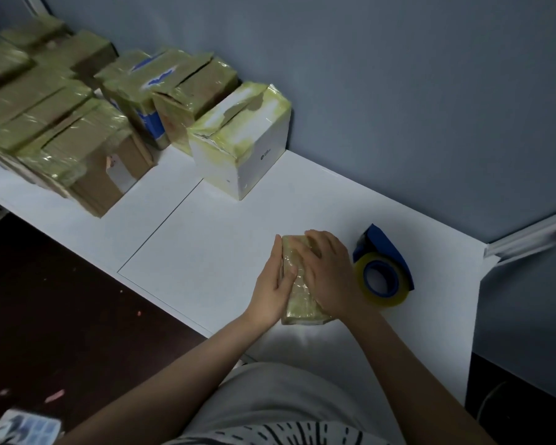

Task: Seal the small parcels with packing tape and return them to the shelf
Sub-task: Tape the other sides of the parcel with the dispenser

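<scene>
blue tape dispenser (386,248), white table (225,239)

Left grip (275,284) and right grip (329,271) press a taped parcel (297,293) on the table (222,252), tape dispenser (386,252) beside
</scene>
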